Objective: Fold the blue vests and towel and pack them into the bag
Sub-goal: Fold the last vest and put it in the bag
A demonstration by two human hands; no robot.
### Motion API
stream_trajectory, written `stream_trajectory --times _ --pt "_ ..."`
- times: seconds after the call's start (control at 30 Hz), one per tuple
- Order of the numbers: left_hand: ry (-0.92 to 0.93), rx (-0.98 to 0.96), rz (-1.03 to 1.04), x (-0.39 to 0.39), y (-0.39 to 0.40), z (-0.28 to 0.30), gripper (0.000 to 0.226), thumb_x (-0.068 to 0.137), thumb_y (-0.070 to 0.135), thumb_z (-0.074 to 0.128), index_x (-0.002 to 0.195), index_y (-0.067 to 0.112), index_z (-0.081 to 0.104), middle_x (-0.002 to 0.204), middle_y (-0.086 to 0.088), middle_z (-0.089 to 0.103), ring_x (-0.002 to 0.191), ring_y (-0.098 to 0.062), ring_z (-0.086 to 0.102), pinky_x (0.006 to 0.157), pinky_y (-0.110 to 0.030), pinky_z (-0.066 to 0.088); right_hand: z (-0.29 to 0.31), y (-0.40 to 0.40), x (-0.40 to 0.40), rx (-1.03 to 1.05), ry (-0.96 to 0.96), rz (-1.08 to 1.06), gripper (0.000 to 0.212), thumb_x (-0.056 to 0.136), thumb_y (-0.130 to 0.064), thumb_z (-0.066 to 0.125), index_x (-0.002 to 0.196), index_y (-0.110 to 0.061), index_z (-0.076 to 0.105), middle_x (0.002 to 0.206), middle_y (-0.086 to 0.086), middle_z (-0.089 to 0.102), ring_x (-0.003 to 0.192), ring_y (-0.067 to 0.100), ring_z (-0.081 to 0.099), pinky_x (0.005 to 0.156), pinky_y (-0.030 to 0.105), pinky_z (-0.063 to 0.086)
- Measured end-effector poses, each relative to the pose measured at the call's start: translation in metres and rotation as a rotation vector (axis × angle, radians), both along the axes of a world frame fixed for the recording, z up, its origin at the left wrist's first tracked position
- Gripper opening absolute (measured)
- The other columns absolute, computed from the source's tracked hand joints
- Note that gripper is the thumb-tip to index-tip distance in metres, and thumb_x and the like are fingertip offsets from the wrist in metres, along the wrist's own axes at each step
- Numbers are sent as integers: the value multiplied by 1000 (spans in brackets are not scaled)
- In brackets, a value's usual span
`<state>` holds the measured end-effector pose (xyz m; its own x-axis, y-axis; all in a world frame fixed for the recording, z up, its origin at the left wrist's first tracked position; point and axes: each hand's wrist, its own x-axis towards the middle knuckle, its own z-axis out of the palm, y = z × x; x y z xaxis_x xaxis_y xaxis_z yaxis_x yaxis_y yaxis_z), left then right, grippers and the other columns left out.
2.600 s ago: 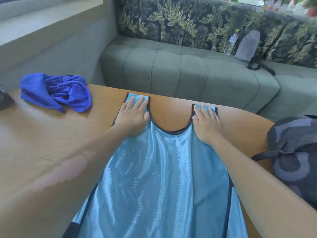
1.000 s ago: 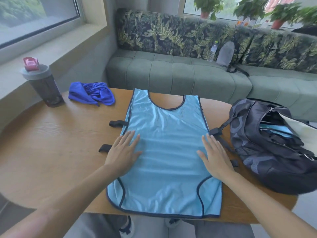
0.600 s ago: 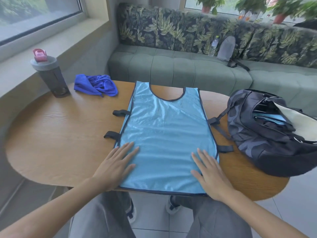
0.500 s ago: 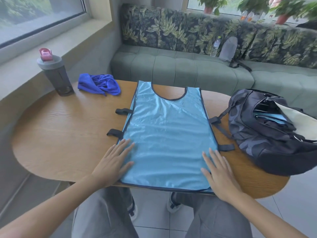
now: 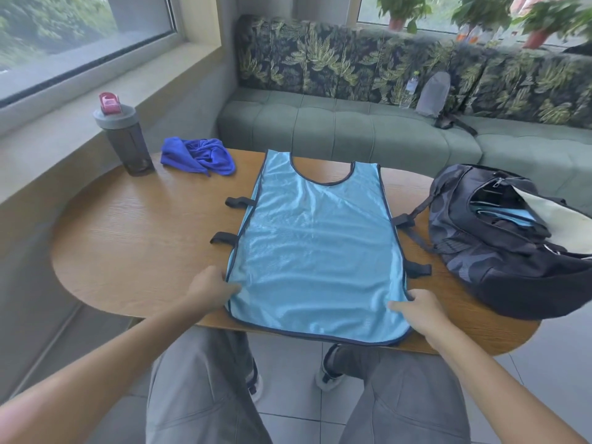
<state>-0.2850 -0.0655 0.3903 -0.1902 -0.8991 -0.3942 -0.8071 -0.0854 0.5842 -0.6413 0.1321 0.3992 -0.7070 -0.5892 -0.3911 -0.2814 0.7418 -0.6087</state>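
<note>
we see both forearms reaching forward from the near edge of the worktop [image 5: 134, 238], bare and roughly parallel, each ending at a lower corner of the vest [image 5: 315, 251]. the left hand [image 5: 209, 288] sits at the vest's lower left edge with its fingers curled under and the thumb lying on top of the cloth, so its grip is closed in a pinch on that hem. the right hand [image 5: 419, 307] mirrors it at the lower right edge, thumb pointing inward across the fabric and fingers tucked at the border, its grip likewise closed on the vest. the vest lies flat and face up in the middle of the worktop, neckline away from us, its bottom hem hanging slightly over the near edge. we count one vest spread out, with four dark side straps showing, two on the left and two on the right. one towel [image 5: 198, 157], deep blue and crumpled, lies at the far left of the worktop, well apart from the vest. one bottle [image 5: 125, 139] with a grey lid and pink cap stands upright just beside the towel on its left. one bag [image 5: 499, 245] rests on the right end of the worktop, unzipped, with light blue fabric visible inside its opening; how many pieces are in there we cannot tell. its strap touches the vest's right side.
</note>
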Motion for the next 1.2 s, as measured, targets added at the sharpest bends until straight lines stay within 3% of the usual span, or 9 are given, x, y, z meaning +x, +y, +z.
stream_trajectory --times 0.13,0.23,0.3,0.43,0.57,0.8,0.93,1.07,1.2 --pt "403 168 90 3 3 11 27 86 23 80 104 8 65 96 -7 75 87 -21 74 81 -39 61 12 5 -4 -341 -373 -107 20 94 -12 69 114 -7 70 102 9 77 95 25 73 82 37 57" --pt "602 287 128 5 20 20 27 91 10 75 111 4 56 92 -10 69 68 -10 71 56 -22 54 17 15 -4 -566 -787 -221 29 99 -9 60 127 -2 63 120 15 72 113 31 69 103 43 49" --pt "651 310 215 10 29 17 32 91 4 73 115 5 51 95 -17 69 66 -15 69 49 -22 51 15 22 -4 -578 -860 -222 31 99 -9 60 130 -3 61 125 16 70 117 31 67 106 46 47" --pt "620 256 317 22 39 7 50 89 -6 71 124 10 38 91 -21 60 73 -25 56 52 -27 55 6 39 -10 -505 -710 -273 39 95 -8 66 132 -2 54 122 19 70 110 31 70 100 46 51" --pt "629 245 324 26 49 4 45 93 -4 67 115 15 33 88 -20 52 68 -22 52 55 -32 61 5 62 -14 -414 -595 -273 54 91 1 70 135 -12 42 123 21 63 109 33 67 93 45 54" --pt "689 132 122 37 66 4 13 104 11 55 102 12 43 89 -32 68 60 -30 69 61 -36 62 6 83 -7 -403 -466 -108 12 96 -4 66 103 0 57 113 31 66 95 30 69 68 28 62" --pt "726 167 39 46 76 3 19 107 8 47 109 -6 59 91 -21 65 73 -24 71 72 -29 61 14 96 -11 -382 -460 31 29 103 5 46 117 -5 70 115 16 71 101 25 72 81 28 62" --pt "727 162 -12 58 82 6 28 89 1 68 116 5 68 98 -19 75 96 -28 73 99 -38 52 18 106 -12 -375 -302 144 43 93 16 53 118 -14 70 111 8 75 101 19 72 84 19 58" --pt "543 -106 -17 52 92 8 24 84 -2 78 101 14 75 89 -1 79 88 -16 75 82 -15 54 13 110 -6 -409 -14 136 32 86 4 74 103 -22 75 95 -3 77 88 8 71 72 17 54"
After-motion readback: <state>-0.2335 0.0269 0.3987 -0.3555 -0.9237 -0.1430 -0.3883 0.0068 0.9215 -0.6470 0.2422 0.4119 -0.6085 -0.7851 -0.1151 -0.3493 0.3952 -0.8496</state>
